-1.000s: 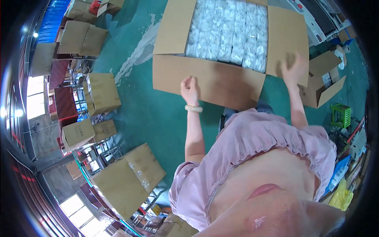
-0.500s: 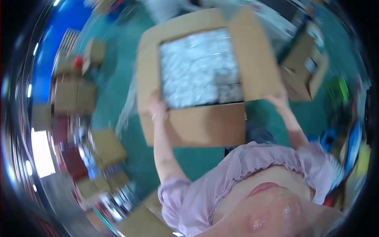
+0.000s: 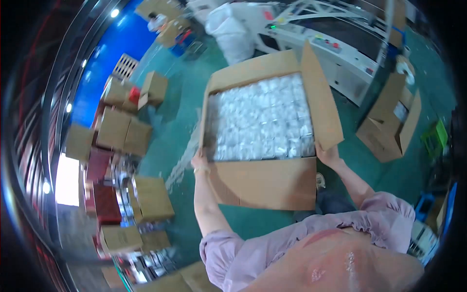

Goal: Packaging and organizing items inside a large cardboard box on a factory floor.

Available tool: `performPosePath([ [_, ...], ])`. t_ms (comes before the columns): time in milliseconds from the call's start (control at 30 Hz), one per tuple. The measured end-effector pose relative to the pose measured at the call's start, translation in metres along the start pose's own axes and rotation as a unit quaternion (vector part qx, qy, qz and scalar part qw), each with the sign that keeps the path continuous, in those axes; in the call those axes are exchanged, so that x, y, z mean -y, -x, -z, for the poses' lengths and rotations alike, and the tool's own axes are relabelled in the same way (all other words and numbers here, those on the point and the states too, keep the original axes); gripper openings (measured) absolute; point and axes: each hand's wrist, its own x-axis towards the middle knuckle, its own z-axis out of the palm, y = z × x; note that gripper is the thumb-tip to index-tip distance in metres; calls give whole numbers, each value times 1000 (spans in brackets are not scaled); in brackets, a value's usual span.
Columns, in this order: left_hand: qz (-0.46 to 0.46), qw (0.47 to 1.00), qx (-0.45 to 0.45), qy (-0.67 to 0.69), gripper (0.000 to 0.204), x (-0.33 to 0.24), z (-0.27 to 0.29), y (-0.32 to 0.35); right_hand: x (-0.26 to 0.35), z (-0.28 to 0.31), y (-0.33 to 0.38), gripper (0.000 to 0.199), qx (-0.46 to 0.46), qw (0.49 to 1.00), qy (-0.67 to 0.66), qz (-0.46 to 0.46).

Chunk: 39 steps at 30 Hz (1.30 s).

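Note:
A large open cardboard box (image 3: 267,185) is in front of me, its flaps folded outward. Rows of small clear-plastic-wrapped pieces (image 3: 262,117) fill it; their kind is too small to make out. At the near left corner, my left hand (image 3: 199,160) is closed on the box's edge, a band around the wrist. My right hand (image 3: 328,155) grips the near right corner, just under the raised right flap, its fingers partly hidden. What bears the box from below is out of sight.
Ahead stands a white machine (image 3: 340,73) with a control panel, beside a white sack (image 3: 229,34). An open carton (image 3: 386,136) and a green crate (image 3: 434,137) are on the right. Several cardboard boxes (image 3: 114,129) line the left side, near a pallet (image 3: 125,66). Green floor (image 3: 180,117) lies between.
My view has shifted, so the box appears lower and farther right. My right hand has come in from the right flap's outer edge to the near right corner. The left hand keeps its hold.

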Motion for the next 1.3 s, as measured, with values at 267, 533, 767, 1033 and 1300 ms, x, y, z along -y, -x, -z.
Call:
performPosePath([
  [267, -71, 996, -51, 0, 24, 30, 31, 28, -12, 16, -28, 22, 104, 993, -46, -27],
  [533, -90, 995, -28, -9, 23, 18, 89, 120, -79, 60, -60, 34, 289, 948, 93, -89],
  [767, -107, 973, 199, 49, 49, -20, 66, 235, 2, 97, -35, 55, 405, 880, 215, 124],
  [1033, -287, 882, 327, -182, 70, -10, 83, 223, -39, 65, -19, 58, 382, 922, 51, -30],
  [1300, -399, 758, 395, -331, 101, -7, 132, 187, -15, 72, -132, 55, 681, 682, 8, -266],
])
